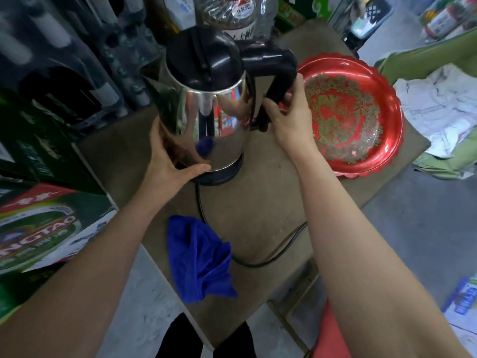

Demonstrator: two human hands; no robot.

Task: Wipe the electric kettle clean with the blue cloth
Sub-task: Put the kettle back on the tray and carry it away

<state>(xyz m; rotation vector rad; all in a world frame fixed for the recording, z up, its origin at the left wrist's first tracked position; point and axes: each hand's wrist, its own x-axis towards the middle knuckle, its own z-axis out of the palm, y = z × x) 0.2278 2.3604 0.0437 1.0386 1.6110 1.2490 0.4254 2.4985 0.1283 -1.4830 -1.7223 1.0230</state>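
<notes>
Fingers (296, 86) of the right hand (289, 120) wrap the black handle (280, 78) of the kettle (206, 112) and the left hand (165, 164) clasps its lower wall, so best keep that grip and free the left for the blue cloth (198, 257), loose on the table (258, 202) nearer the body.

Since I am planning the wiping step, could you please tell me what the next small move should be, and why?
Probably free the left hand from the kettle and pick up the blue cloth. Both hands hold the kettle, the right hand gripping its handle, while the cloth lies untouched at the near edge of the table.
</notes>
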